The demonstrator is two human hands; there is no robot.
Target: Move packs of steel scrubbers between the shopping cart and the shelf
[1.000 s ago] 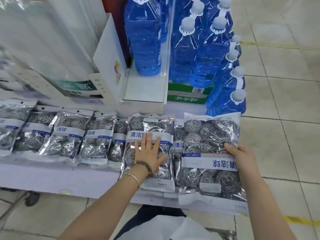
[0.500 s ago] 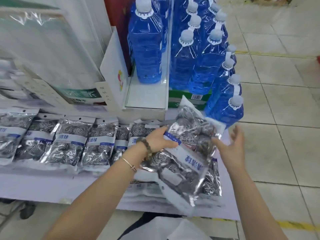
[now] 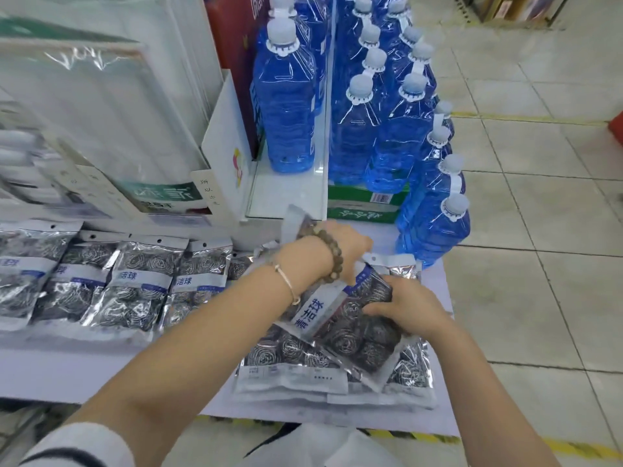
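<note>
A pack of steel scrubbers, silver with a white and blue label, lies tilted on top of a stack of similar packs at the right end of the pale shelf. My left hand grips the pack's upper edge, with the wrist crossing over it. My right hand holds the pack's right side, fingers curled over it. More packs lie overlapping in a row along the shelf to the left. The shopping cart is out of view.
Blue liquid bottles with white caps stand in rows behind and right of the stack, one bottle close to the shelf corner. White wrapped boxes rise behind the row. Tiled floor lies to the right.
The pack, held up between both hands half a second ago, has come down onto the stack. My left hand moved over to its top edge and my right hand closed on its side.
</note>
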